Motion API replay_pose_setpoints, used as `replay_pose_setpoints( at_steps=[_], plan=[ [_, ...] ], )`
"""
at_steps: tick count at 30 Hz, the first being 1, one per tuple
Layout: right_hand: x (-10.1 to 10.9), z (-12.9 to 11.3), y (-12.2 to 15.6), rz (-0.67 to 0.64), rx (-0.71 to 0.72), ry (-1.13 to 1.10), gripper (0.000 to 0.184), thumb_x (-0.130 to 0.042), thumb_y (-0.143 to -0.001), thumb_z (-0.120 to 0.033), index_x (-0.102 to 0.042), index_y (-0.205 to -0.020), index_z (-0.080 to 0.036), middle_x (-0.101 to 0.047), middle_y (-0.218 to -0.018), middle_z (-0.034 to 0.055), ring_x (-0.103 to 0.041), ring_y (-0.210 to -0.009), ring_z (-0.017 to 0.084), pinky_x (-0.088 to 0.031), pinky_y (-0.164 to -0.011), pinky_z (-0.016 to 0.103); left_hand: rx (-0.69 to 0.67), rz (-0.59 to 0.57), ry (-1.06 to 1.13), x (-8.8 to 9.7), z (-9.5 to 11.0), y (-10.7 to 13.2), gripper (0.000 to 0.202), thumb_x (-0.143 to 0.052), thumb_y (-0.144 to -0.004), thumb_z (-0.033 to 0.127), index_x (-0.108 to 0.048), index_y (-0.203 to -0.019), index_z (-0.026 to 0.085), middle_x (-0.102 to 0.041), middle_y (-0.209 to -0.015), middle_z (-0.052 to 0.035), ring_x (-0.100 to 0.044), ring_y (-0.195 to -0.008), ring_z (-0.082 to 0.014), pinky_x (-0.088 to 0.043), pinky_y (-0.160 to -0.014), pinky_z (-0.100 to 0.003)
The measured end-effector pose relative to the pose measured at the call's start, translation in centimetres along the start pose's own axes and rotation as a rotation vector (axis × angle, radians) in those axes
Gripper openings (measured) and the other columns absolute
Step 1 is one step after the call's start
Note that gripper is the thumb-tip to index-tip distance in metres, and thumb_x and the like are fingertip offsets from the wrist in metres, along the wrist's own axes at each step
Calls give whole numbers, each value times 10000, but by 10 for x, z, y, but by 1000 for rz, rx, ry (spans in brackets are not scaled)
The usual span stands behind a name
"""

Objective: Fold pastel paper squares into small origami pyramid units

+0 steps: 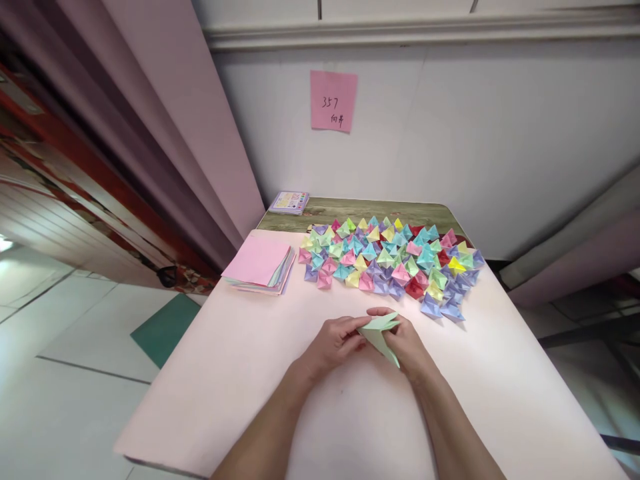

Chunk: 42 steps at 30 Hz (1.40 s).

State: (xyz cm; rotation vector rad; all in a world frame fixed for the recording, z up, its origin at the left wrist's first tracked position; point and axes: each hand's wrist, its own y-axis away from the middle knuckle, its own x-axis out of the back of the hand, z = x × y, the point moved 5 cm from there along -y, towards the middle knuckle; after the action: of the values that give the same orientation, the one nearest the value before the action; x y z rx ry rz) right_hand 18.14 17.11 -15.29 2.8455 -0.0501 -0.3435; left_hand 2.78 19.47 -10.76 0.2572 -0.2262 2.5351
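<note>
A pale green sheet of paper [381, 335], partly folded into a pointed shape, is held between both hands above the pink table cover [240, 373]. My left hand [334, 343] pinches its left side with closed fingers. My right hand [407, 343] grips its right side, fingers curled around the fold. Beyond the hands lies a spread of several small folded paper pieces [390, 263] in many colours.
A stack of coloured square paper sheets [260, 265], pink on top, lies at the table's left. A small packet [289, 202] rests on the wooden tabletop near the wall. A pink note [333, 101] hangs on the wall. A green sheet [165, 327] lies on the floor, left.
</note>
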Motion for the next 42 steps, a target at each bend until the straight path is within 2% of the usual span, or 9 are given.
replay_pose_setpoints(
  at_steps=[3, 7, 11, 18, 21, 25, 33, 37, 42],
  plan=[
    [1, -8, 4, -73, -50, -113, 469, -736, -769, -430, -614, -1150, -187, -681, -693, 16, -618, -568, 151, -466, -498, 231, 90, 41, 122, -1, -3, -1, 271, -596, -845, 283, -734, -1064, 202, -714, -818, -57, -628, -628, -159, -524, -659, -280],
    [0, -9, 4, -69, -82, -273, 559, -629, -799, -626, -611, -1168, -206, -722, -804, 67, -663, -648, 166, -520, -588, 265, 266, 243, 446, -3, -13, 0, 284, -672, -796, 393, -705, -882, 124, -715, -788, -75, -623, -551, -148, -534, -553, -275],
    [-7, 0, 1, -11, 3, -142, 512, -783, -704, -519, -654, -1095, -214, -724, -820, 46, -630, -634, 144, -493, -567, 235, 370, 355, 639, -11, -22, 4, 355, -744, -726, 421, -651, -858, 105, -714, -740, -83, -613, -497, -134, -535, -491, -257],
    [-6, 5, -1, 165, 99, -129, 316, -794, -703, -463, -654, -720, -181, -480, -468, -67, -361, -403, 71, -272, -406, 210, 385, 188, 620, -26, -24, 6, 402, -753, -728, 430, -645, -952, 114, -699, -696, -56, -612, -486, -135, -520, -470, -246],
    [-7, 3, -1, 108, 71, -99, 326, -812, -679, -458, -642, -690, -180, -477, -476, -65, -337, -405, 69, -234, -398, 214, 363, 298, 583, -17, -28, 4, 359, -763, -715, 442, -647, -831, 123, -654, -616, -13, -583, -491, -123, -488, -476, -228],
    [-11, 3, 0, 50, 58, -34, 348, -794, -690, -497, -650, -718, -181, -538, -495, -46, -409, -407, 85, -272, -396, 217, 368, 388, 598, -10, -34, 3, 382, -781, -677, 473, -585, -675, 145, -613, -539, 12, -544, -448, -121, -451, -451, -234],
    [-10, 3, 3, 78, 48, -39, 360, -802, -689, -500, -628, -706, -185, -618, -537, -14, -524, -434, 122, -357, -417, 225, 374, 346, 627, -12, -32, 3, 428, -652, -775, 560, -600, -692, 144, -601, -565, -6, -560, -484, -136, -459, -486, -252],
    [-13, -3, 5, 38, 85, -60, 355, -794, -693, -512, -660, -763, -190, -671, -661, 6, -596, -556, 164, -462, -518, 273, 354, 270, 542, -12, -29, 3, 433, -684, -750, 555, -573, -643, 150, -551, -537, 16, -527, -458, -123, -450, -439, -241],
    [-4, -3, 4, 165, 138, -42, 360, -786, -697, -513, -629, -672, -190, -622, -578, -14, -530, -495, 146, -424, -482, 271, 382, 125, 592, -22, -25, 5, 416, -805, -668, 426, -671, -918, 122, -686, -710, -38, -616, -528, -141, -531, -507, -261]
  ],
)
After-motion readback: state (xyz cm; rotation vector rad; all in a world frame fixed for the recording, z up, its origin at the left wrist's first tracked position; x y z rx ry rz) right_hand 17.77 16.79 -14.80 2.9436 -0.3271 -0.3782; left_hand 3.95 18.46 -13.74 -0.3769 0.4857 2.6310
